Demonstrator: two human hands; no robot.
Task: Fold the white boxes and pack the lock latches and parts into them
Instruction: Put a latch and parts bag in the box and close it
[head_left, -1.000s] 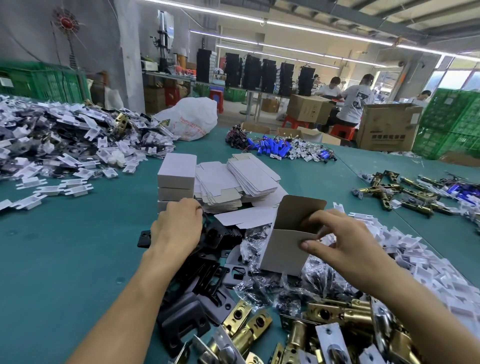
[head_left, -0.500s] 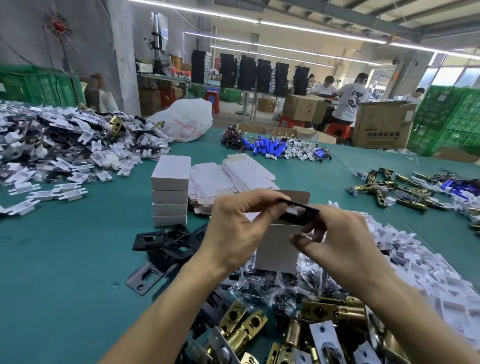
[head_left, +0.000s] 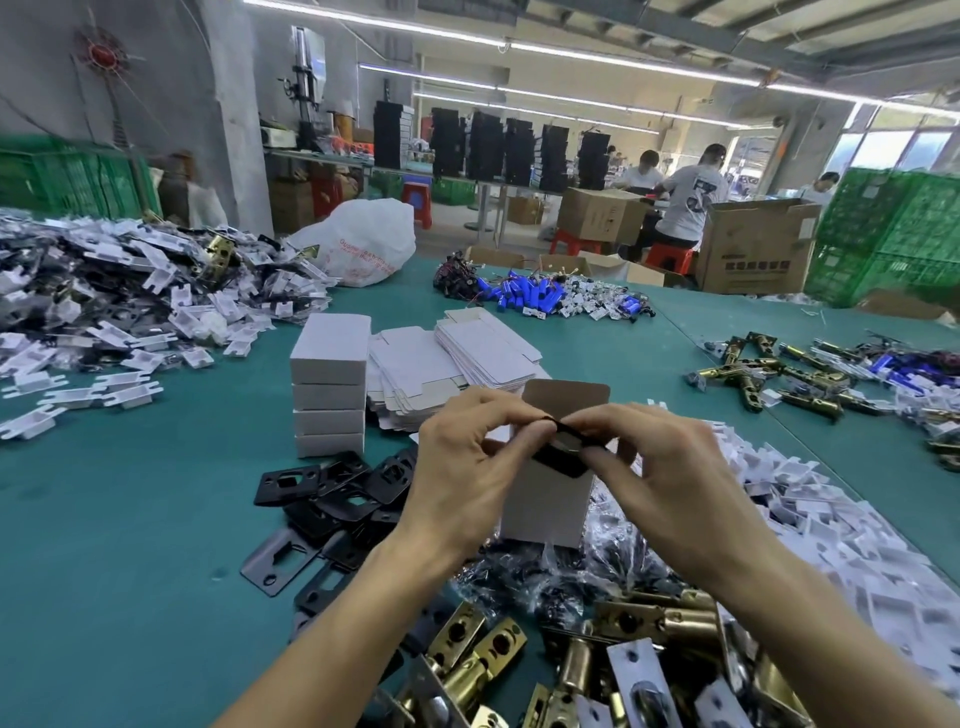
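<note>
Packing table (head_left: 130, 519), mid-shift: my left hand (head_left: 467, 467) and right hand (head_left: 660, 467) meet over an upright white box (head_left: 545, 512). Each pinches one end of a black plate (head_left: 563, 457) btwn thumb and fingertips, other fingers curled. The plate hangs right at the box's mouth, w/ the open flap (head_left: 566, 395) standing behind it. Whether its lower corner is already inside, I can't tell, since my fingers cover it. As I judge it, the step goes best if I turn the plate edge-on, line it up w/ the opening and slide it flat vs. one wall, leaving room for a brass latch (head_left: 493, 660). Finished boxes (head_left: 330, 384) are stacked at left.
</note>
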